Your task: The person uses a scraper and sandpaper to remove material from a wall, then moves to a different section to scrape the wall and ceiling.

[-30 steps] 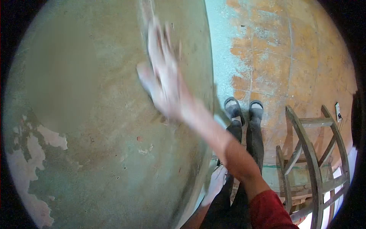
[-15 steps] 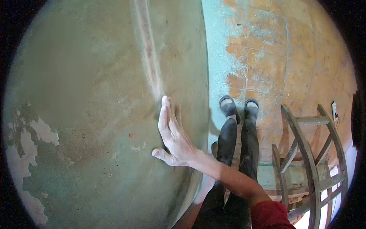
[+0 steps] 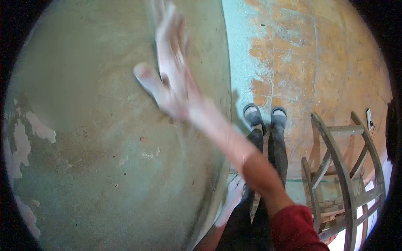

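My right hand point(image 3: 173, 71), whitish with dust and blurred by motion, is at the worn green wall point(image 3: 125, 175). Its fingers point up and its thumb stands well apart; I see nothing in it. Beneath the fingertips runs a pale streak point(image 3: 155, 10) on the wall, mostly covered by the hand. Low down, between the wall and my dark trousers, is my left hand point(image 3: 235, 193), also dusty. The right forearm partly overlaps it, and I cannot make out its fingers or anything in them.
A wooden frame point(image 3: 343, 175) with rails, like a ladder or stand, is at right. My sandalled feet point(image 3: 254, 115) stand on the orange floor point(image 3: 331, 62), which has pale turquoise patches near the wall. A white power strip point(image 3: 369, 118) lies beyond the frame. Paint peels point(image 3: 42, 127) at left.
My right hand has moved up the wall along the pale streak, its thumb spreading wider. The left hand shows more clearly, slightly higher beside my leg.
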`<state>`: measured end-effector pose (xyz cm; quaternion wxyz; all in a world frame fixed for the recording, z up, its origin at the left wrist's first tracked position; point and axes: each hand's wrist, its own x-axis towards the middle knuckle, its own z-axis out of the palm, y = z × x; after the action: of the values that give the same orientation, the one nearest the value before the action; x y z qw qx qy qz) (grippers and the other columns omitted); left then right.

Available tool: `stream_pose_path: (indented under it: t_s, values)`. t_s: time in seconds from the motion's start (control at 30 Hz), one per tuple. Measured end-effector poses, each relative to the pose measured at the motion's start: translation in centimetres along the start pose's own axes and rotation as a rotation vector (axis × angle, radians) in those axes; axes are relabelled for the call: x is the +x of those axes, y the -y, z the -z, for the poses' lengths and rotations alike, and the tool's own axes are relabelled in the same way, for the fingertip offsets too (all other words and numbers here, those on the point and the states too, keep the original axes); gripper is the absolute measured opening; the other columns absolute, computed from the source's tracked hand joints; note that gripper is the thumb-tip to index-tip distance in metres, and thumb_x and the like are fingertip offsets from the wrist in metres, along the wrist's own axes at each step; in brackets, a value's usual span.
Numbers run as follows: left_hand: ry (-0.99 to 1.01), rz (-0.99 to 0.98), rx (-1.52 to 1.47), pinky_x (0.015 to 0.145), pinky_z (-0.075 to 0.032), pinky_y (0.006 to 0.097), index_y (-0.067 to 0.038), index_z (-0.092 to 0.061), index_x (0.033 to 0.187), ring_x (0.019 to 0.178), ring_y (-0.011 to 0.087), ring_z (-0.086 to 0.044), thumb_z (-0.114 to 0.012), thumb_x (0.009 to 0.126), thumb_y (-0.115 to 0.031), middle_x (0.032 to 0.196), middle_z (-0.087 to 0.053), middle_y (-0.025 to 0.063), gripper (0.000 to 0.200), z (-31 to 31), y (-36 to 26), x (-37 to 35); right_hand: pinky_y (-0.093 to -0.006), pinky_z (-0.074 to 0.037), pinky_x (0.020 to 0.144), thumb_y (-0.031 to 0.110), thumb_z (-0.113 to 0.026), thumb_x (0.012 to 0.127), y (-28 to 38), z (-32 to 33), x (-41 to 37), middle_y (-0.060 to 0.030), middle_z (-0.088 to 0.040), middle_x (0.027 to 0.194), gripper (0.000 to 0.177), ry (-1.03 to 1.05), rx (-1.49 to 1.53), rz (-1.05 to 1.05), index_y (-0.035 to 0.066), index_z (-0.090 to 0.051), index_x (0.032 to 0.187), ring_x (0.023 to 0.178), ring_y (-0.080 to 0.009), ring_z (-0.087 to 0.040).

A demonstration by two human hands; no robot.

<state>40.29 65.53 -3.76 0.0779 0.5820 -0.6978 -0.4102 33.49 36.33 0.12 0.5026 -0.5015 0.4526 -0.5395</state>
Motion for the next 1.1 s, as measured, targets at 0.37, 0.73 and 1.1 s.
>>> stream_pose_path:
  t_s: [0.37, 0.73, 1.1]
  values:
    - [0.083, 0.774, -0.477, 0.086, -0.042, 0.0291, 0.001, -0.060, 0.110, 0.095, 0.0130, -0.052, -0.050, 0.098, -0.019, 0.101, -0.060, 0.0062, 0.025, 2.1, -4.7, 0.5, -0.0670, 0.003, 0.111, 0.066, -0.045, 0.086, 0.5, 0.6, 0.6, -0.0238, 0.015, 0.157, 0.108, -0.062, 0.090, 0.004, 0.001, 0.013, 0.150, 0.144, -0.0461, 0.006]
    - [0.060, 0.569, -0.406, 0.089, -0.043, 0.0354, 0.001, -0.062, 0.109, 0.100, 0.0249, -0.057, -0.052, 0.096, -0.019, 0.106, -0.063, 0.0119, 0.026, 1.7, -4.4, 0.5, -0.0587, 0.001, 0.115, 0.039, -0.048, 0.095, 2.0, -1.0, -5.9, -0.0263, 0.007, 0.157, 0.091, 0.044, 0.037, -0.088, -0.001, 0.013, 0.150, 0.144, -0.0479, 0.004]
    - [0.164, 0.693, -0.376, 0.088, -0.043, 0.0365, 0.001, -0.063, 0.102, 0.099, 0.0288, -0.056, -0.056, 0.095, -0.021, 0.103, -0.062, 0.0157, 0.025, 3.4, -5.1, -0.9, -0.0575, 0.005, 0.115, 0.038, -0.046, 0.096, 0.3, 0.9, -0.1, -0.0237, 0.007, 0.158, 0.089, -0.034, 0.014, -0.065, 0.002, 0.015, 0.150, 0.145, -0.0427, 0.003]
